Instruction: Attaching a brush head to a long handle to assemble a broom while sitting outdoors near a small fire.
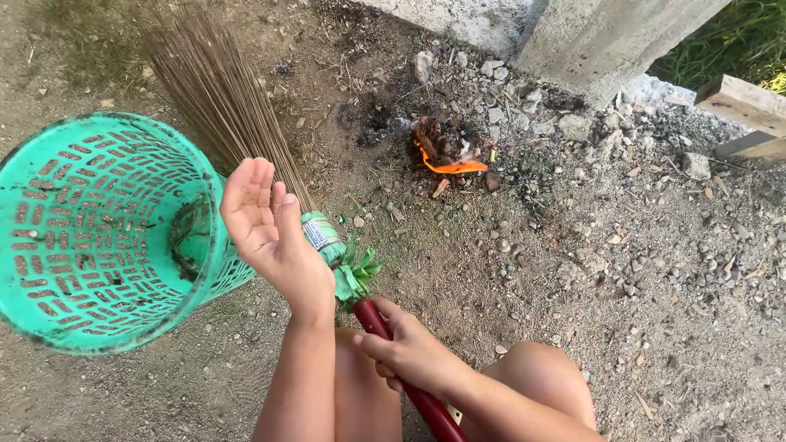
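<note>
Head view: red-handled stick broom (246,123)

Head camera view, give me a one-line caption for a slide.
Right hand grips a stick broom's red handle, open left hand beside a green basket, small fire burning.

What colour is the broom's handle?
Dark red, seen in the head view where the right hand grips the broom handle.

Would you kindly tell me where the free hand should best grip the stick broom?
Probably on the green binding of the stick broom, just above the right hand on the red handle. The open left hand already lies beside it, so close from the left; the bristles fan out loosely.
</note>
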